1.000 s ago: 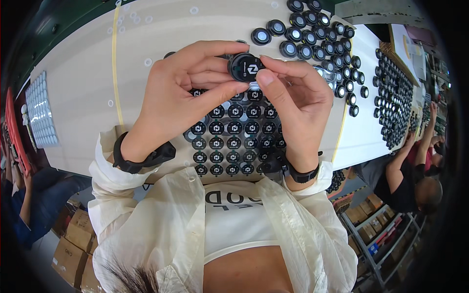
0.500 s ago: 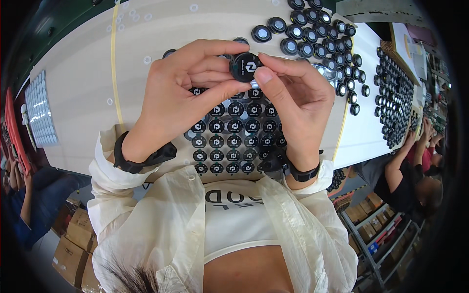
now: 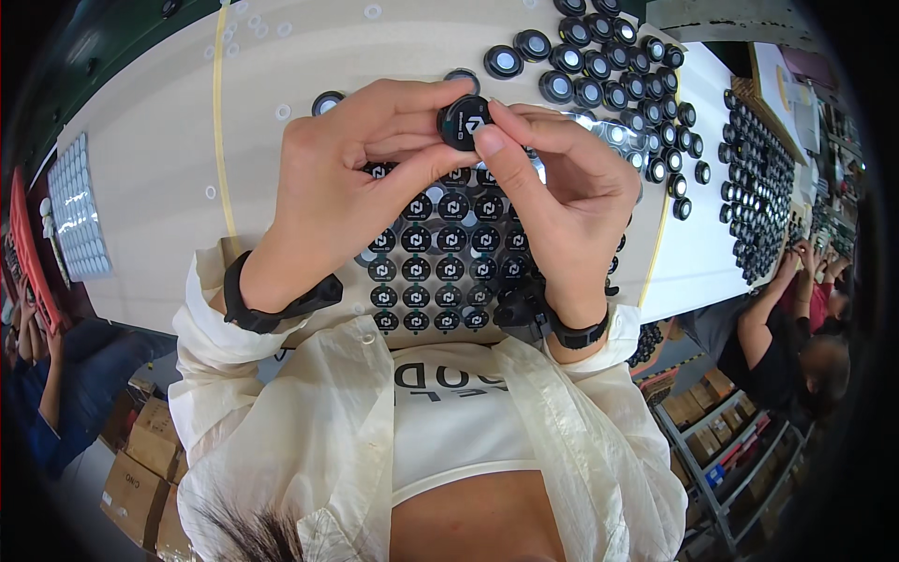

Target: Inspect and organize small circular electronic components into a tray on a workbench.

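Observation:
Between my two hands, above the table, is a black round disc with a white emblem on its face (image 3: 461, 124). My left hand (image 3: 342, 155) grips its left edge with thumb and fingers. The thumb and forefinger of my right hand (image 3: 571, 178) pinch its right edge and cover part of the emblem. Below my hands lies a sheet of round black labels (image 3: 450, 241), set in rows and bearing the same white emblem. My hands hide its upper part. A black disc-shaped part (image 3: 328, 101) lies just beyond my left hand, and another (image 3: 463, 81) beyond my fingertips.
Many black round parts with pale centres (image 3: 596, 65) crowd the table's far right. More stand in rows on a white surface (image 3: 688, 258) beyond a yellow line. A sheet of pale discs (image 3: 78, 211) lies at far left. Small clear rings (image 3: 283, 111) are scattered about. Other people work at both sides.
The disc has shifted slightly left and away from me, and its face has turned a little. My fingers have moved with it, still gripping its edges.

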Available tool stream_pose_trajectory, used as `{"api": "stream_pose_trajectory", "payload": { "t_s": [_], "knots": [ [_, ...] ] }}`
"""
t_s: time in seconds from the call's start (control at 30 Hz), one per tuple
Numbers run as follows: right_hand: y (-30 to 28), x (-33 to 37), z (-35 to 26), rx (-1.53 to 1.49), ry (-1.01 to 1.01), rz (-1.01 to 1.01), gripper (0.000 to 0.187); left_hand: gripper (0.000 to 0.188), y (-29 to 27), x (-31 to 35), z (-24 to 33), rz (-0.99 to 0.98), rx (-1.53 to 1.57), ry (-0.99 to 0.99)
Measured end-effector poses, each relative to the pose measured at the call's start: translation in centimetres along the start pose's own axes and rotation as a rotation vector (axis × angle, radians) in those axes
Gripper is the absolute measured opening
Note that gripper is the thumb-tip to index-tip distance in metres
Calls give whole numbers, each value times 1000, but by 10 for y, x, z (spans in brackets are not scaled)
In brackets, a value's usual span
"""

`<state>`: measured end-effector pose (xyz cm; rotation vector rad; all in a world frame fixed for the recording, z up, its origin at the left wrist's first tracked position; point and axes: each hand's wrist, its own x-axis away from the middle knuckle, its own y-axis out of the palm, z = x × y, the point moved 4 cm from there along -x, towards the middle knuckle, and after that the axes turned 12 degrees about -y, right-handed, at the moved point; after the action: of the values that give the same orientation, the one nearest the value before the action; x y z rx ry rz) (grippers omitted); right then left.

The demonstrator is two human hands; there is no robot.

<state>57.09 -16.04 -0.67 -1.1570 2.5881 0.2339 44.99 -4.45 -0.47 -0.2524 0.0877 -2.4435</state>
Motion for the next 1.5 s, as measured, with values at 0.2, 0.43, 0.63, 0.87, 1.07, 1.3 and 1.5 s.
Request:
{"api": "stream_pose_trajectory", "payload": {
  "t_s": [0.2,0.43,0.63,0.87,1.07,1.3,1.5],
  "knots": [
    [1,-3,-1,161,-107,-22,18,40,-2,2,1,-7,-150,17],
    [7,-9,-6,358,-184,-205,27,40,-17,-28,4,39,-185,193],
    [-8,-7,6,243,-64,-29,32,30,-49,-131,47,7,-751,50],
    [-34,-13,-12,453,-40,-6,16,27,-81,-181,12,246,-1235,371],
    [-45,-13,-30,669,66,-104,20,37,15,-109,52,-423,-993,61],
    [-12,-4,-27,785,55,-583,25,30,31,-111,13,-300,-941,436],
    [8,-11,-9,791,-84,-625,23,26,-5,-103,32,-222,-793,414]
  ]
}}
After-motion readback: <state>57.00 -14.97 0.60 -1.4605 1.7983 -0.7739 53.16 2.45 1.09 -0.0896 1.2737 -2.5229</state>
